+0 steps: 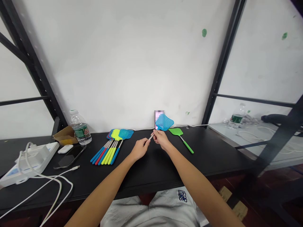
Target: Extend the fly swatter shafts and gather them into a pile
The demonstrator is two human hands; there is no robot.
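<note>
Item: a blue plastic fly swatter head (164, 122) standing upright at the back edge of a black bench (151, 171), against a white wall (118, 63). A thin metal rod (151, 137) runs from just in front of the blue head, though its join to the head is hidden behind the hands. The right hand (161, 140) is nearly closed, thumb and fingers pinching the rod close to the head. The left hand (140, 149) is also nearly closed, its fingertips (147, 142) at the rod's near end, though the exact grip is hard to tell. A small pixelated pink patch (159, 115) overlaps the blue head and cannot be identified. Just right of the blue head lies a green fly swatter (181, 138). Left of it lies a fanned bundle of fly swatters (110, 149) with blue, red and yellow-green handles. Further left are a water bottle (80, 128), a torn cardboard piece (65, 135), a white earbud case (62, 149), a smartphone (69, 156) and a white power strip (30, 164) with white cables (53, 189). Well right of the blue head, a second water bottle (235, 118) stands on a pale shelf (246, 142).
</note>
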